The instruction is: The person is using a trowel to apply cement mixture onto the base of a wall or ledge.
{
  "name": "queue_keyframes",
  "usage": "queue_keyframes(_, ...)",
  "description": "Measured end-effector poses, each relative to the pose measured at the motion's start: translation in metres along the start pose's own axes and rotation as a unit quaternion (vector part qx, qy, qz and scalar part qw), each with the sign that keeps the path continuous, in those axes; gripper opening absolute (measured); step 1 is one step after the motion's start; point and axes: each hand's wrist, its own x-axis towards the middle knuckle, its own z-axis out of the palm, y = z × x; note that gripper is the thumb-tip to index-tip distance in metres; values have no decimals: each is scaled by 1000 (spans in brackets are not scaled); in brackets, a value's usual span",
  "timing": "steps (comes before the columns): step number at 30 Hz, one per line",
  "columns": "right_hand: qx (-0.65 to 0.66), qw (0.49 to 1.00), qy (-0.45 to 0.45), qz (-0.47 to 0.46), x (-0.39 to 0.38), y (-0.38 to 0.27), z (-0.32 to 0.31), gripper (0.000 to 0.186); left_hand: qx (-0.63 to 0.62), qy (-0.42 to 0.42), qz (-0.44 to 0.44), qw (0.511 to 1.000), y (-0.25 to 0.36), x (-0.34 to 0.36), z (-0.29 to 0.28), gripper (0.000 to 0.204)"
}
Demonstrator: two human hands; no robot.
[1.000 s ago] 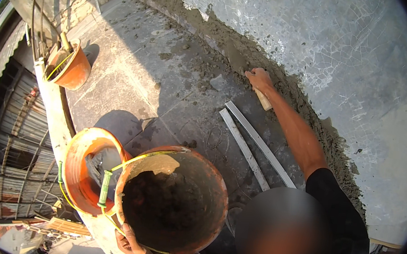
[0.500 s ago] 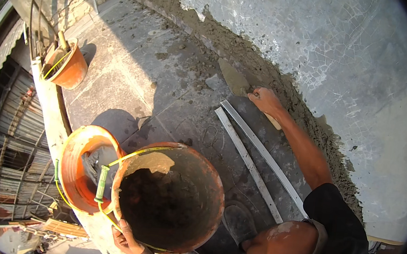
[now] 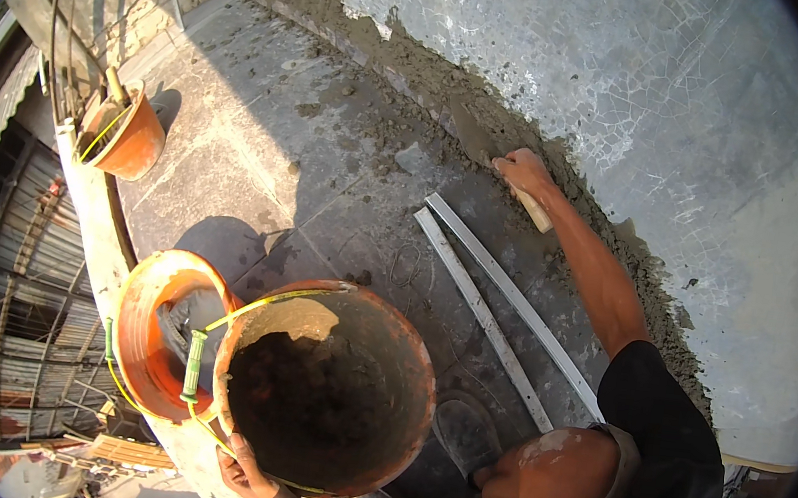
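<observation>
Your left hand (image 3: 245, 473): grips the near rim of the large orange bucket (image 3: 328, 398), fingers curled over the edge.
Large orange bucket: holds dark wet mortar; a yellow-green handle (image 3: 194, 363) hangs at its left side.
Second orange bucket (image 3: 154, 324): stands touching the first, on its left.
Small orange bucket (image 3: 127, 134): sits well apart, far left.
Other person's hand (image 3: 523, 172): presses what appears to be a trowel (image 3: 533, 208) into the mortar band (image 3: 437, 86) along the wall.
Metal straightedge (image 3: 495, 309): lies flat on the slab (image 3: 264, 135).

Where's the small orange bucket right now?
Head view, upper left: the small orange bucket stands alone on the ledge edge, well away from the two big orange buckets lower down.
</observation>
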Motion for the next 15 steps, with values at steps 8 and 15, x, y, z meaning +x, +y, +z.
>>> queue_keyframes(8,24,999,40,9,-41,4,-36,38,27,6,9,1000,-13,6,-10,29)
queue_keyframes(15,-233,962,129,-59,-100,6,-49,34,-47,31,-2,998,-1,3,5,19)
